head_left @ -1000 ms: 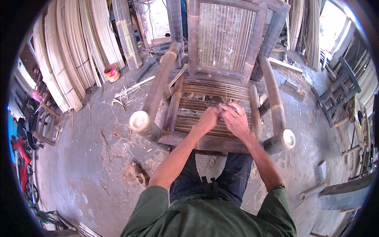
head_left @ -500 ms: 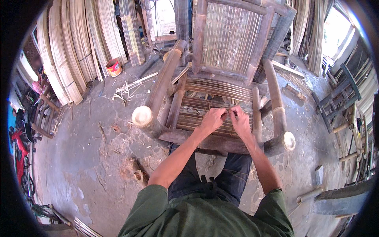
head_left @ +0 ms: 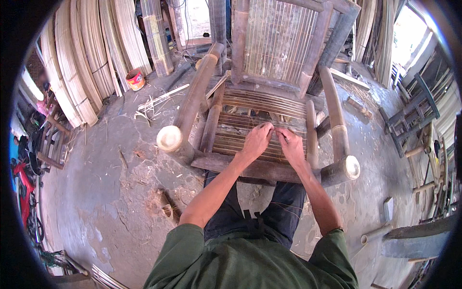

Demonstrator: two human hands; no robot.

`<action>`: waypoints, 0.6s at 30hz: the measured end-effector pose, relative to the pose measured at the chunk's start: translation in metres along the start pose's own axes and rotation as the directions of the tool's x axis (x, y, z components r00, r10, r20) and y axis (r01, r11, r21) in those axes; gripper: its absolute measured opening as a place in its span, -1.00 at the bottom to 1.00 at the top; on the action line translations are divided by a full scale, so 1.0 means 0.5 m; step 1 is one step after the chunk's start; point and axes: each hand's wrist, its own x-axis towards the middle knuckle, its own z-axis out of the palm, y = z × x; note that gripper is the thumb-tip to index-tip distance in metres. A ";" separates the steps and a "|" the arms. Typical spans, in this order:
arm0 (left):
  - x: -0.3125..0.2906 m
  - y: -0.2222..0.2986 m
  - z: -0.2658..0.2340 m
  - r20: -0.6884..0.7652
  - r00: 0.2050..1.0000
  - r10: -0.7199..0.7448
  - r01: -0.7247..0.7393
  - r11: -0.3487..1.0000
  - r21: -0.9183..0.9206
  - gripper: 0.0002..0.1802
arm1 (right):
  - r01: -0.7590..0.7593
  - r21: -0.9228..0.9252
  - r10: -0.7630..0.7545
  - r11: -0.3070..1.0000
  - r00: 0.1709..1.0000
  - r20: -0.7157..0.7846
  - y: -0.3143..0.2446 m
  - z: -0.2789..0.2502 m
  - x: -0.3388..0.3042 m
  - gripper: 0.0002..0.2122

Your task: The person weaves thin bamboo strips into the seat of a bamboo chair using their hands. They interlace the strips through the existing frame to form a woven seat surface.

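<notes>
Brown bamboo armchair with a slatted seat is standing directly in front of the person, its front rail lying just ahead of the knees. Thin brown bamboo slats are running from side to side across the seat, with a gap showing between the front group and the rear group. Bare left hand and bare right hand are being held over the front group, right of the seat's middle, their fingertips almost meeting. Both hands are curling their fingers inward in what looks like a pinch; whether anything is being grasped between the fingertips is too small to tell, and whether they are touching the slats cannot be told either. Two thick round bamboo armrests are flanking the forearms, the left one and the right one, while a tall slatted bamboo backrest is rising behind the seat. Pale curled bamboo shavings are lying on the grey concrete floor left of the chair. Near them, a red-and-yellow round tub is standing before tall bundles of pale bamboo strips that are leaning upright
</notes>
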 end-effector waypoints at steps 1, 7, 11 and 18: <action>0.000 0.002 0.001 -0.015 1.000 0.016 -0.016 1.000 0.013 -0.84 | 0.013 -0.001 -0.013 1.000 1.000 -0.002 0.001 0.000 0.000 -0.91; -0.007 0.008 -0.012 0.010 0.999 0.049 -0.050 0.997 0.051 -0.88 | -0.217 0.137 0.204 0.967 0.974 0.099 0.003 0.005 -0.011 -0.93; -0.018 -0.016 -0.005 0.087 0.987 -0.133 0.138 0.989 -0.053 -0.83 | -0.505 0.432 0.394 0.747 0.860 0.324 0.010 0.007 -0.019 -0.88; -0.031 0.003 -0.017 0.502 0.712 -0.491 0.693 0.373 -0.617 -0.73 | -0.386 0.346 0.305 0.855 0.914 0.267 0.033 0.008 -0.028 -0.88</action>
